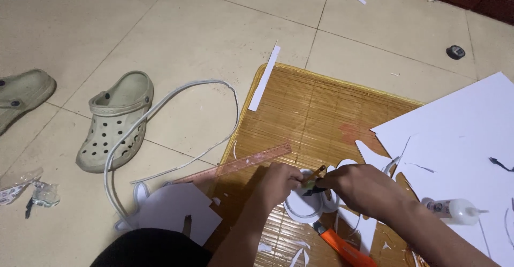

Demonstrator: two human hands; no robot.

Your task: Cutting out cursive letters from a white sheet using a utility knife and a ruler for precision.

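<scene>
Hiding a small dark piece (315,190), both hands (281,182) (360,187) cover the white cutout (302,205).

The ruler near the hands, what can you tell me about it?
The ruler is long, flat and see-through with a pinkish-orange tint, apparently plastic, with fine markings along one edge. It lies flat and slanted: its right end rests on the woven bamboo mat, its left end reaches out over the floor tiles toward a white sheet. Neither hand holds it; the left hand is just below its right end.
</scene>
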